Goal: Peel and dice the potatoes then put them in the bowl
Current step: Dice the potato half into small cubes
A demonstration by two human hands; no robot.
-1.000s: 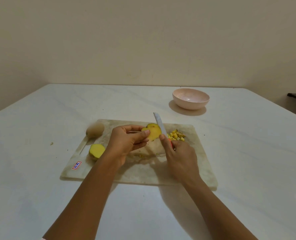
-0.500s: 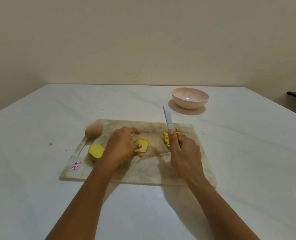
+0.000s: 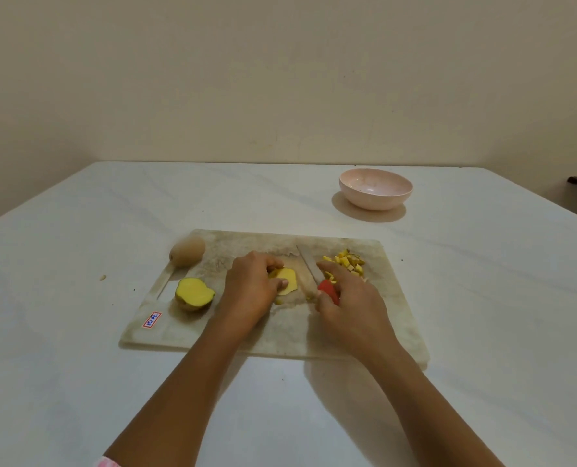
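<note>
- Two hands work over the cutting board (image 3: 280, 332). We find the left hand (image 3: 250, 291) with its fingers curled down onto a flat yellow potato slice (image 3: 289, 279). The thumb tip lies on the slice's near edge, and the hand holds the slice against the board.
- We find the right hand (image 3: 351, 308) gripping the knife (image 3: 314, 274) by its red handle, fingers wrapped round it. The blade points away and to the left, low over the board, just to the right of the slice. We cannot tell whether the edge touches the slice.
- Diced potato (image 3: 346, 262) lies in a small heap at the far right of the board, just beyond the right hand.
- A potato half (image 3: 194, 293), yellow cut face up, sits on the left part of the board, near the left hand but apart from it.
- A whole potato (image 3: 187, 251), pale brown, rests at the board's far left corner.
- A red-and-white sticker (image 3: 151, 320) marks the board's near left corner.
- The board lies flat on the white bench (image 3: 111, 382).
- The pink bowl (image 3: 374, 201) stands upright on the bench beyond the board's far right corner, well apart from the diced potato.
</note>
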